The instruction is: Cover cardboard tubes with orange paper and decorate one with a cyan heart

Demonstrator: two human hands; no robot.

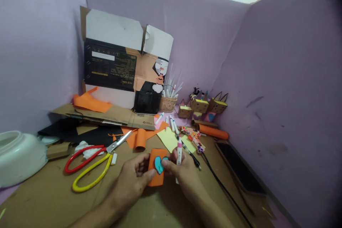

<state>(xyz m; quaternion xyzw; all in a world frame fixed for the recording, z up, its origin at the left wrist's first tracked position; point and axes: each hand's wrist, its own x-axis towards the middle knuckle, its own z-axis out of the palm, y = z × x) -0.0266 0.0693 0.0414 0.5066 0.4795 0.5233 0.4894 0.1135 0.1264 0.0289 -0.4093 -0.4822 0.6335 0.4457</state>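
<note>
An orange paper piece [154, 178] is held upright between both hands, low in the middle of the view. My left hand [135, 178] grips its left side, thumb in front and fingers behind. On its front lies a teal heart [158, 164] with a dark outline. My right hand [184, 172] pinches the heart's right lobe with the thumb against the paper. A white marker with a pink band [179, 151] also sits in my right hand, pointing up between the fingers.
Scissors with red and yellow handles [92, 184] lie open at left, beside a white bowl [20, 160]. Behind are an orange roll [140, 139], yellow paper [169, 139] and a basket of markers [167, 104]. A black phone-like slab [239, 167] and a cable lie right.
</note>
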